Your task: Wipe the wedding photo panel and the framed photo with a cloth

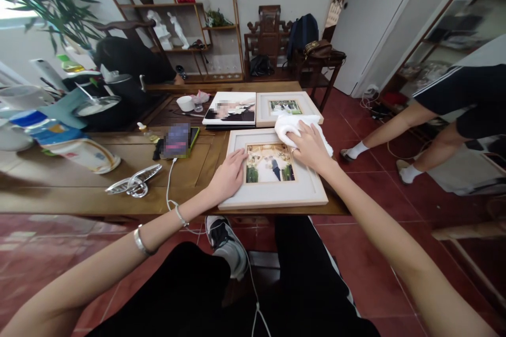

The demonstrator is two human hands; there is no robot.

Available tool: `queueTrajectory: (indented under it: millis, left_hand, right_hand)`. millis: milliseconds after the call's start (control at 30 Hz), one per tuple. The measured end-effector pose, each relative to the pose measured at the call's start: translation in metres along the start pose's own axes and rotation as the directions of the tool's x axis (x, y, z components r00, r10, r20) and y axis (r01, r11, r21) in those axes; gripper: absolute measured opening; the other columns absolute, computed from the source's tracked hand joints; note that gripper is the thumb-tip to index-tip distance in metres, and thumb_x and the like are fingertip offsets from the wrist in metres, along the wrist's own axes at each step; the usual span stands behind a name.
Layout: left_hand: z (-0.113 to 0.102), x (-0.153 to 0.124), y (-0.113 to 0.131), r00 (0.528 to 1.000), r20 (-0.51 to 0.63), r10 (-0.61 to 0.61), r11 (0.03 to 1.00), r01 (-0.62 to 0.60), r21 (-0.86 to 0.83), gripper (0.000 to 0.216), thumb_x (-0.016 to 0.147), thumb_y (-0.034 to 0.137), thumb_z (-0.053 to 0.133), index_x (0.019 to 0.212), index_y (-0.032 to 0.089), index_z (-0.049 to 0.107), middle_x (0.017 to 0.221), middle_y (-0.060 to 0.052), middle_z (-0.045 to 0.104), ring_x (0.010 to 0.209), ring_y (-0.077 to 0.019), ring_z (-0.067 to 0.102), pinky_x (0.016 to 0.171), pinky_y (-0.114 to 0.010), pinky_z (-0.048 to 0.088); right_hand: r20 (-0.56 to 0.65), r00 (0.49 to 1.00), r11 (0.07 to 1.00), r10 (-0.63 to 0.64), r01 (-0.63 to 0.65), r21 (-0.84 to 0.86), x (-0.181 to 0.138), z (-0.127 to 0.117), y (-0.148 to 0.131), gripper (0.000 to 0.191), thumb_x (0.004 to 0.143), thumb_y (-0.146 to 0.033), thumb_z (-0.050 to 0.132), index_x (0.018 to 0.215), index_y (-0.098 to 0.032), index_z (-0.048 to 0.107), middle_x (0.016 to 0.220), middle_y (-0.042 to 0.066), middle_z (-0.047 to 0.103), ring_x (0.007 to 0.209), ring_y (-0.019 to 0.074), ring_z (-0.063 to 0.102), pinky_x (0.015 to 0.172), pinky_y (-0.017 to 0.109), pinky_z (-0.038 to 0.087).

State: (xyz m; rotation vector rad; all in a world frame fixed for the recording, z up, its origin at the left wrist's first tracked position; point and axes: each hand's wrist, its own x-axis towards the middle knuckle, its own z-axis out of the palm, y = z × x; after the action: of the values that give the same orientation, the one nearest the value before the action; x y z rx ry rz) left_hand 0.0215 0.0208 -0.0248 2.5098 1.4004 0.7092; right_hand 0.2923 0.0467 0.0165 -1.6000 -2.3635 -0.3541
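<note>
A white-matted picture frame [272, 194] with a wedding photo lies flat at the front edge of the wooden table. My left hand [229, 176] rests on the frame's left side, fingers stretched out and holding nothing. On its upper right corner, my right hand [310, 145] presses a bunched white cloth [290, 126], with the fingers curled over it. Behind lie a second framed photo [284, 107] and a photo panel [231, 108], side by side. The cloth overlaps the lower edge of that second frame.
A phone [177, 139] with a white cable, a silver hair claw [134, 181] and a blue-capped pouch [67, 139] are on the left of the table [190, 174]. Pots and bowls crowd behind them. At right stands another person [454, 100]. A wooden chair [269, 37] holds bags.
</note>
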Motion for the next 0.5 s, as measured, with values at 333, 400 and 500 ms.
queueTrajectory:
  millis: [333, 400, 500]
  left_hand:
    - [-0.005, 0.008, -0.002, 0.998, -0.016, 0.053, 0.998, -0.054, -0.027, 0.040, 0.090, 0.014, 0.037, 0.128, 0.010, 0.052, 0.133, -0.016, 0.050, 0.129, -0.0256, 0.045, 0.114, -0.042, 0.035]
    - [-0.007, 0.015, -0.007, 0.998, 0.008, 0.064, 0.997, -0.063, -0.042, 0.042, 0.088, 0.013, 0.039, 0.128, 0.010, 0.052, 0.132, -0.015, 0.050, 0.129, -0.0250, 0.044, 0.114, -0.042, 0.035]
    - [-0.008, 0.029, -0.016, 0.995, 0.034, 0.093, 0.995, -0.092, -0.028, 0.047, 0.083, 0.011, 0.041, 0.129, 0.009, 0.051, 0.138, -0.017, 0.046, 0.134, -0.0267, 0.039, 0.116, -0.044, 0.031]
  right_hand:
    - [0.042, 0.998, 0.998, -0.056, 0.056, -0.002, -0.006, 0.010, -0.007, 0.049, 0.078, -0.006, 0.046, 0.124, -0.017, 0.060, 0.137, 0.015, 0.058, 0.140, 0.0330, 0.031, 0.104, 0.052, 0.026]
    - [0.054, 0.997, 0.998, -0.058, 0.058, 0.003, -0.007, 0.010, -0.006, 0.050, 0.078, -0.006, 0.046, 0.125, -0.017, 0.060, 0.133, 0.015, 0.060, 0.140, 0.0325, 0.032, 0.104, 0.052, 0.025]
    - [0.069, 0.996, 0.998, -0.059, 0.059, 0.013, -0.008, 0.010, -0.005, 0.050, 0.077, -0.007, 0.046, 0.125, -0.017, 0.061, 0.132, 0.016, 0.061, 0.139, 0.0314, 0.034, 0.104, 0.051, 0.025]
